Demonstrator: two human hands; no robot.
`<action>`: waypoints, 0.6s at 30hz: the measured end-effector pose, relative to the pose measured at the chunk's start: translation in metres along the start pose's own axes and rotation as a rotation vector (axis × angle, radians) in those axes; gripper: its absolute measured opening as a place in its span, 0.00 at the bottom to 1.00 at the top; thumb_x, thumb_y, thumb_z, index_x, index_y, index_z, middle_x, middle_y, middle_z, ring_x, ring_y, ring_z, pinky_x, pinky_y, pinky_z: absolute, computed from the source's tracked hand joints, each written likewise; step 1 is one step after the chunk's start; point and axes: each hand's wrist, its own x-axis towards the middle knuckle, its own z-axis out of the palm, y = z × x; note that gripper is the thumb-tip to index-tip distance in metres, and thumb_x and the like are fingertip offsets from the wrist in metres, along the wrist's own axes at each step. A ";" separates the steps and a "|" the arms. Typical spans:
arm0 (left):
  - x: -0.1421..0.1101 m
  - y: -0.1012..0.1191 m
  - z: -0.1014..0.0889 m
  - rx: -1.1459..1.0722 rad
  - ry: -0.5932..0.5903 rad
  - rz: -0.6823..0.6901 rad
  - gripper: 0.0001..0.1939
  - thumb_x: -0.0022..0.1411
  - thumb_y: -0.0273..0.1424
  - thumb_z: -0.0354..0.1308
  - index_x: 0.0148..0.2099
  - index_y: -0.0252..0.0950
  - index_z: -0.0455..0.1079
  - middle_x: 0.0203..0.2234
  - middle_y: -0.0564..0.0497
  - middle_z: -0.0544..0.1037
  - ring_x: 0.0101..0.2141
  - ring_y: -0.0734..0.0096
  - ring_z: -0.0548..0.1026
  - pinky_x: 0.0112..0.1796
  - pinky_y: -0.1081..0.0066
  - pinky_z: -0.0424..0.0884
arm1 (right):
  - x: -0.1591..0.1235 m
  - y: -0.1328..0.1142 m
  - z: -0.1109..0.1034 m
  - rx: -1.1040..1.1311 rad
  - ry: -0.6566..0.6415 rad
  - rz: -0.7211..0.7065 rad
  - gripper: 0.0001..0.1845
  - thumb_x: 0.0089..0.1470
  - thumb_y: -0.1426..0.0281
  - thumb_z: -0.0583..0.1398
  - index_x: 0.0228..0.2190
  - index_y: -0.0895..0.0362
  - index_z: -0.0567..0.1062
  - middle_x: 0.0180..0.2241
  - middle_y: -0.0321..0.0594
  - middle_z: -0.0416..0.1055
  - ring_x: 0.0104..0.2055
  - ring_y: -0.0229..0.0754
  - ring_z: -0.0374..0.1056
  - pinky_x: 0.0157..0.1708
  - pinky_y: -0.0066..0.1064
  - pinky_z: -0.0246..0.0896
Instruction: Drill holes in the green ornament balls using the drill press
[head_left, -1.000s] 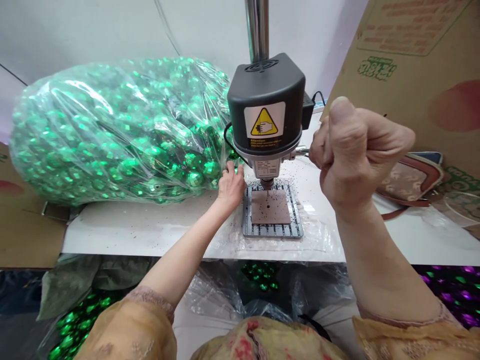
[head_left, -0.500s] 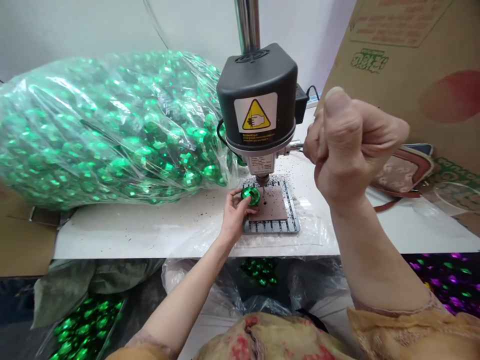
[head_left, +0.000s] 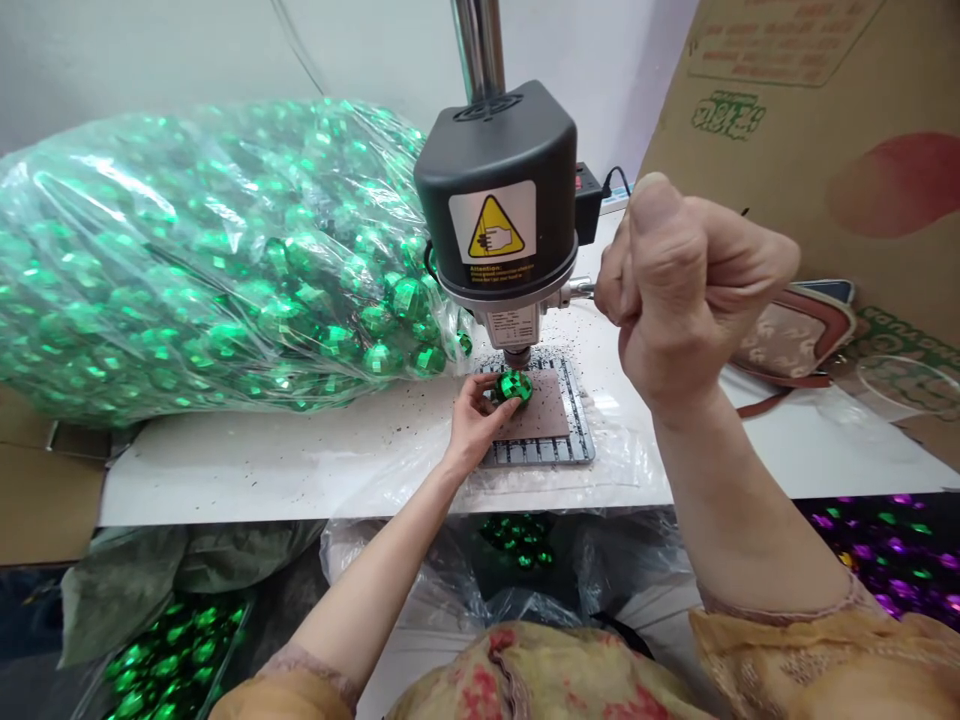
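- Green faceted ball [head_left: 514,386]: shifted rightward over the brown board [head_left: 547,408] since the preceding view; now appears beneath the drill chuck [head_left: 517,357]. The work is judged to be at the alignment step.
- Left hand [head_left: 478,424]: thumb and fingers grasp the ball.
- Right hand [head_left: 690,295]: clenched around the end of the lever [head_left: 579,288].
- Warning label [head_left: 493,222]: "Attention" legible below a hand-hazard triangle; smaller lines unreadable.
- Rating plate [head_left: 514,327]: illegible.
- Cardboard box [head_left: 787,170]: red and green print, unreadable.

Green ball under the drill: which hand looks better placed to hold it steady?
Probably the left hand: its fingers hold the green ball beneath the drill. The right hand is closed on the drill's lever, away from the ball.
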 end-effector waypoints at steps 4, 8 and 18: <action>-0.002 -0.004 -0.001 0.124 -0.048 0.064 0.29 0.50 0.43 0.73 0.51 0.39 0.73 0.22 0.57 0.71 0.19 0.79 0.63 0.21 0.74 0.61 | -0.001 -0.002 0.001 -0.008 0.002 0.033 0.26 0.61 0.71 0.58 0.14 0.57 0.56 0.13 0.28 0.49 0.16 0.26 0.49 0.20 0.30 0.36; -0.008 -0.004 -0.002 0.230 -0.091 0.142 0.29 0.54 0.40 0.71 0.57 0.40 0.71 0.32 0.51 0.78 0.31 0.67 0.76 0.34 0.67 0.74 | -0.002 0.000 0.000 0.012 -0.001 -0.001 0.27 0.60 0.70 0.59 0.14 0.57 0.56 0.13 0.28 0.49 0.15 0.27 0.48 0.19 0.31 0.36; -0.010 -0.002 0.006 0.119 -0.147 0.181 0.24 0.57 0.39 0.70 0.53 0.39 0.69 0.50 0.44 0.78 0.51 0.60 0.77 0.53 0.61 0.72 | -0.003 0.000 -0.001 -0.044 0.001 0.011 0.28 0.60 0.66 0.60 0.14 0.55 0.55 0.12 0.29 0.47 0.15 0.30 0.46 0.18 0.34 0.36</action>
